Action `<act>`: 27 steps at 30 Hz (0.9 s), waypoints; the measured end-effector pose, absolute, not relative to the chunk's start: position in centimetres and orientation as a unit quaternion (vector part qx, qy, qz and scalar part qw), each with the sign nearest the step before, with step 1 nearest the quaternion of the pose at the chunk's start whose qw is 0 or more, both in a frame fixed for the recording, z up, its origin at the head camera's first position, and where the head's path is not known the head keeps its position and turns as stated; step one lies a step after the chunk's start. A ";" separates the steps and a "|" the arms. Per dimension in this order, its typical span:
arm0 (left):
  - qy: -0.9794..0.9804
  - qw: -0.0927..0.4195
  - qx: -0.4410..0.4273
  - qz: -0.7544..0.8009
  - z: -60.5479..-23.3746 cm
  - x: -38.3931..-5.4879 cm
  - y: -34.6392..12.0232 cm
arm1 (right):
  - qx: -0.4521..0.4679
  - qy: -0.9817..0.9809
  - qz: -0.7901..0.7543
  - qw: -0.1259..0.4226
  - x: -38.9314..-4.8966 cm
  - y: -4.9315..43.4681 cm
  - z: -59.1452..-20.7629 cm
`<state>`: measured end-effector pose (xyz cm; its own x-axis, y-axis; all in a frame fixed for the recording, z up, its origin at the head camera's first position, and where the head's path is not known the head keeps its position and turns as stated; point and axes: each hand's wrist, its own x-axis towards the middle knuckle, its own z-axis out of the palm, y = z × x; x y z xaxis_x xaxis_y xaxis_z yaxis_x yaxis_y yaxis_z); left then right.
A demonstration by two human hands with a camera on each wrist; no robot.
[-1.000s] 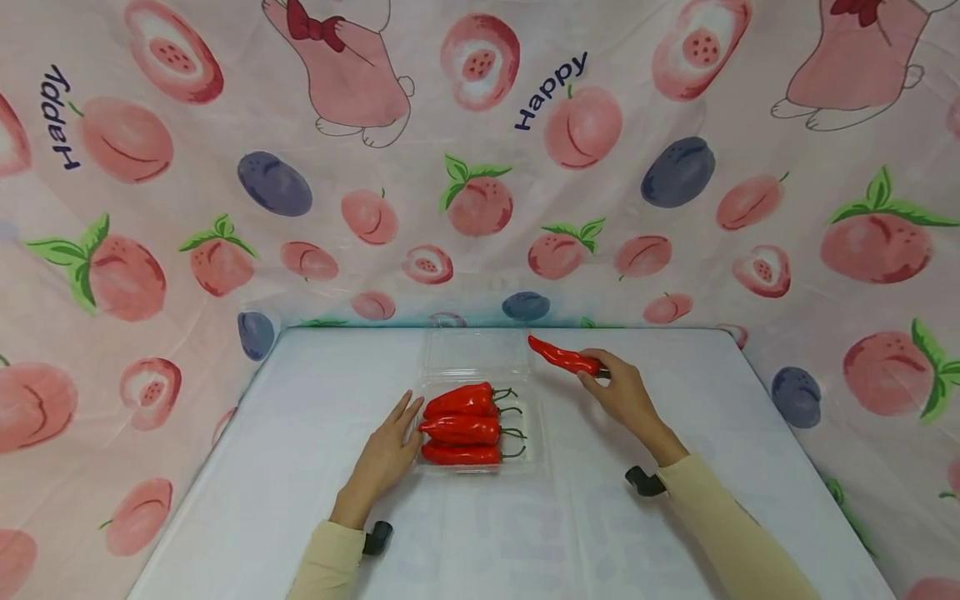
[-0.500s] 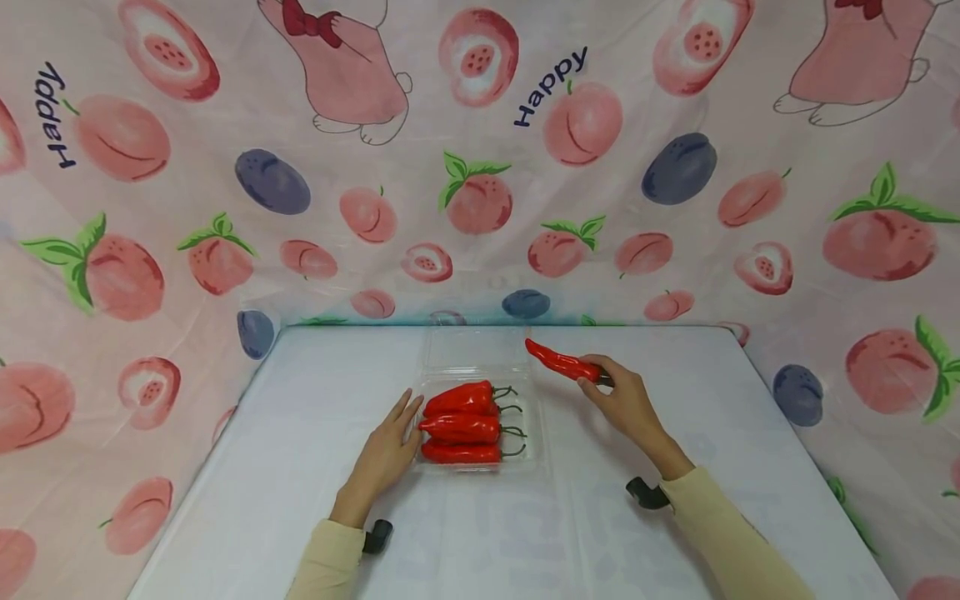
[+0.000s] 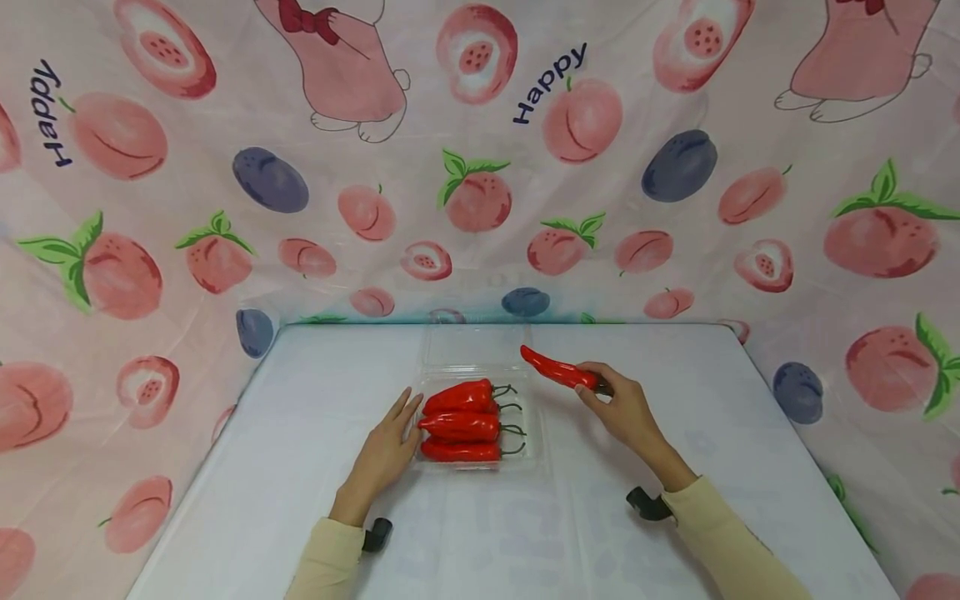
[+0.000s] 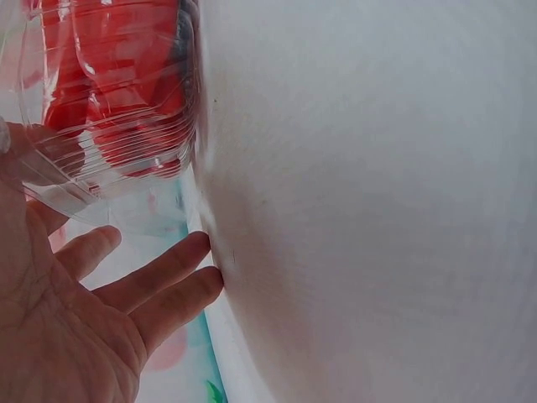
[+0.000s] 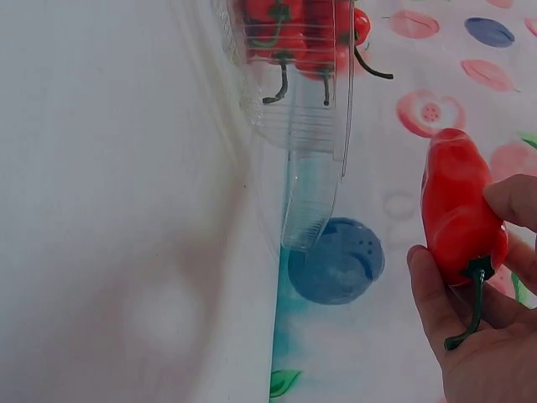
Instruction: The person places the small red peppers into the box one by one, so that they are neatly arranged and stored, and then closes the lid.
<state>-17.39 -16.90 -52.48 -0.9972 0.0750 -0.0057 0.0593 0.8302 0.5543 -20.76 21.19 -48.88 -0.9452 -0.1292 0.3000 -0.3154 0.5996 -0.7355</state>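
Observation:
A clear plastic box (image 3: 534, 454) with its lid (image 3: 476, 346) laid back holds several red peppers (image 3: 461, 427), their green stems pointing right. My left hand (image 3: 385, 454) rests at the box's left side; in the left wrist view its fingers (image 4: 164, 273) are fairly straight, with the thumb side by the clear wall. My right hand (image 3: 618, 404) holds another red pepper (image 3: 551, 367) above the table, right of the lid, its tip toward the upper left. The right wrist view shows this pepper (image 5: 457, 206) pinched between thumb and fingers near its stem end.
The white table (image 3: 300, 400) ends at a fruit-print cloth (image 3: 585, 192) hanging behind and at the sides. Each wrist carries a small black camera, the left one (image 3: 377, 535) and the right one (image 3: 648, 503).
My right hand has lowered a little, bringing the held pepper slightly down and left toward the box. The left hand stays at the box's side.

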 end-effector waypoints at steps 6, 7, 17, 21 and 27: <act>0.956 0.014 0.037 0.289 -52.4 -17.3 -17.0 | 0.126 -0.884 0.438 0.099 -20.6 20.7 -49.0; 0.956 0.013 0.039 0.290 -52.5 -17.3 -17.1 | 0.126 -0.883 0.442 0.098 -20.5 20.7 -49.0; 0.955 0.009 0.048 0.294 -52.8 -17.5 -17.3 | 0.137 -0.873 0.459 0.091 -20.0 20.2 -48.9; 0.954 0.008 0.047 0.295 -52.9 -17.5 -17.3 | 0.142 -0.866 0.471 0.090 -19.9 20.0 -49.0; 0.954 0.006 0.045 0.297 -52.9 -17.5 -17.3 | 0.144 -0.854 0.491 0.089 -19.6 19.8 -49.1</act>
